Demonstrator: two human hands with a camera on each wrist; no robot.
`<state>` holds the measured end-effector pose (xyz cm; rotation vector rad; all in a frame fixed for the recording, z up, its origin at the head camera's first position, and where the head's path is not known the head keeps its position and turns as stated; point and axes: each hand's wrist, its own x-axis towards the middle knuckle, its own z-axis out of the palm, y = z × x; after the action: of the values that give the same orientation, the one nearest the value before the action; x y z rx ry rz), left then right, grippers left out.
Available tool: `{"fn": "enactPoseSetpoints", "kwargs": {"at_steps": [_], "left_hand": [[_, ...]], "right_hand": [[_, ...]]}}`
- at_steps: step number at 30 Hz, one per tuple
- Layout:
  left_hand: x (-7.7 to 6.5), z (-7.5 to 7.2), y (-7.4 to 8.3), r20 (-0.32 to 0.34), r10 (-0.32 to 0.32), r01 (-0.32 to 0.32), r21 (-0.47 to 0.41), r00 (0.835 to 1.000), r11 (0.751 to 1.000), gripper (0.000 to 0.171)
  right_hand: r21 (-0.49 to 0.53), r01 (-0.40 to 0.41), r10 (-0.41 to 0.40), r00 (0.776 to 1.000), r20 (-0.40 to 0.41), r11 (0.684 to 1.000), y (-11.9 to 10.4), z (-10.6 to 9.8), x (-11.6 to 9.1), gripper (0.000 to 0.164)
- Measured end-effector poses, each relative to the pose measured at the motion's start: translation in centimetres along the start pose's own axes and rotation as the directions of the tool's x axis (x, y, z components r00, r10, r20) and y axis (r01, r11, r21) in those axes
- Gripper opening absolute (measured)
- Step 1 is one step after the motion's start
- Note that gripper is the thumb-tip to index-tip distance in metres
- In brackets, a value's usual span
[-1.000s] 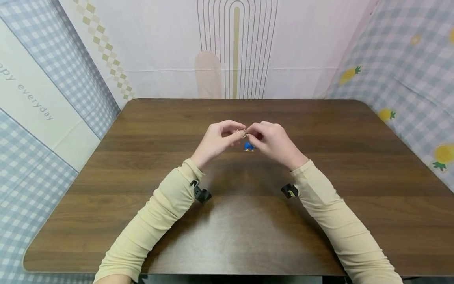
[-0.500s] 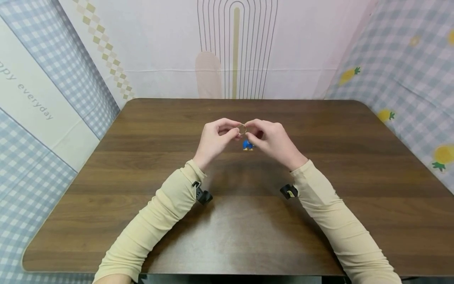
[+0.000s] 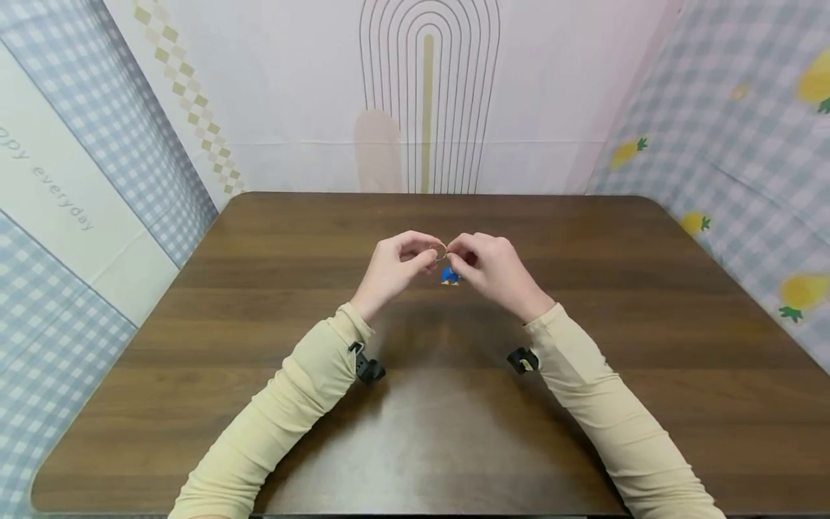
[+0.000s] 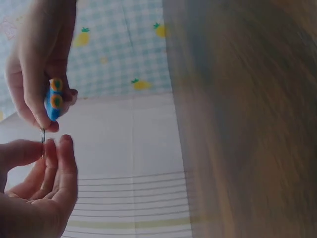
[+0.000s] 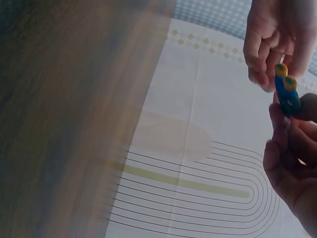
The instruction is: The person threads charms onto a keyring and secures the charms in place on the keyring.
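Observation:
Over the middle of the table, a thin metal key ring (image 3: 446,250) is held up between two hands. The left hand (image 3: 391,268) pinches its left side with thumb and fingertips. Opposite, the right hand (image 3: 498,272) pinches at the ring's right side, thumb against index finger. A small blue figure (image 3: 447,276) with orange feet hangs just below the right fingertips, partly hidden by them. Its two orange-and-green soles (image 4: 56,101) show in the left wrist view, beside the right fingers. From the right wrist, the blue body (image 5: 287,96) appears close to the right thumb, with the left hand behind.
The brown wooden table (image 3: 311,425) extends around both arms. A white curtain with arch lines (image 3: 551,94) stands behind it, and checked cloth (image 3: 733,238) hangs at the sides. Black wrist cameras (image 3: 369,369) are strapped over the cream sleeves (image 3: 292,404).
The head view has tilted, so everything sits slightly lower in the frame. The ring has turned and shows as a wider loop between the fingertips, and both hands keep their hold.

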<state>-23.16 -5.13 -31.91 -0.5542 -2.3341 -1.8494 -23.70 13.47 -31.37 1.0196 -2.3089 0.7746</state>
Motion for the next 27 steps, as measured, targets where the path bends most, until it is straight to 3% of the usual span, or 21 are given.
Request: {"fn": "enactPoseSetpoints", "kwargs": {"at_steps": [7, 11, 21, 27], "left_hand": [[0.2, 0.7, -0.1, -0.09, -0.035, 0.021, -0.153, 0.995, 0.988, 0.025], [0.1, 0.8, -0.3, -0.117, -0.015, 0.0, -0.122, 0.993, 0.993, 0.021], [-0.1, 0.3, -0.8, -0.072, 0.014, -0.017, -0.036, 0.997, 0.999, 0.018], [-0.5, 1.0, -1.0, -0.032, -0.073, 0.068, -0.131, 0.997, 0.989, 0.021]], "right_hand": [[0.021, -0.042, 0.043, 0.999, -0.031, 0.999, 0.0, 0.4, 0.1, 0.007], [0.04, -0.058, 0.059, 0.998, -0.01, 0.998, -0.1, 0.5, -0.1, 0.015], [0.013, 0.006, -0.006, 0.999, 0.038, 1.0, 0.0, 0.9, -0.2, 0.011], [0.003, -0.021, 0.021, 1.0, 0.002, 1.0, 0.3, 1.3, -0.8, 0.006]]}}
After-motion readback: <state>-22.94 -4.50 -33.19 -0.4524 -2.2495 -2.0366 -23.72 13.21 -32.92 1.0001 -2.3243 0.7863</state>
